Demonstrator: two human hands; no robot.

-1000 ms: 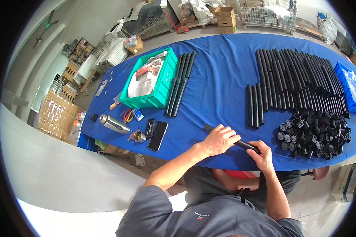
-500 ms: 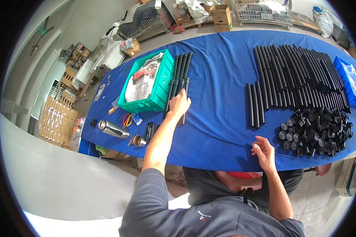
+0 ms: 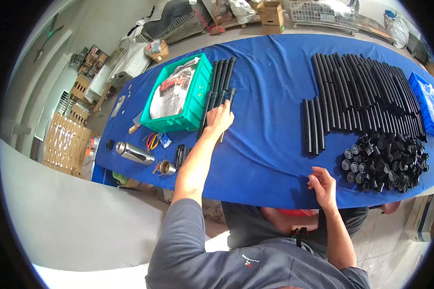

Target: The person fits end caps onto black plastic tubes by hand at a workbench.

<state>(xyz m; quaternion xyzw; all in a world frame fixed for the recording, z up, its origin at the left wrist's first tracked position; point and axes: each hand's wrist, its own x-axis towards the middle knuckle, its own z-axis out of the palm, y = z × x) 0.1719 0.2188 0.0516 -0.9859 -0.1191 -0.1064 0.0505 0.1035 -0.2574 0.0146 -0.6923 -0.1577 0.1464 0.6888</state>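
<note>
My left hand point(image 3: 220, 118) is closed around a black capped tube point(image 3: 232, 94), whose capped end sticks out beyond the fingers and whose lower end shows beneath them. The tube lies beside a group of similar capped tubes point(image 3: 223, 72) along the green crate point(image 3: 178, 123). Over the table's near edge hovers my right hand point(image 3: 324, 187), fingers loosely bent and apart, holding nothing. Closest to it are a heap of black caps point(image 3: 388, 161) and a few plain black tubes point(image 3: 314, 126) at the left of a large stack point(image 3: 357, 89).
Left of my forearm lie a steel flask point(image 3: 134, 153), a metal cup point(image 3: 167, 167), orange-handled pliers point(image 3: 152, 141) and a dark folded tool point(image 3: 180, 155). A blue basket point(image 3: 431, 126) with plastic bags stands at the far right. Blue cloth point(image 3: 270, 106) covers the table.
The left hand has shifted slightly with the tube, which now leans a little and sits just apart from the neighbouring tubes. My right hand stays nearly still. The view has tilted a little.
</note>
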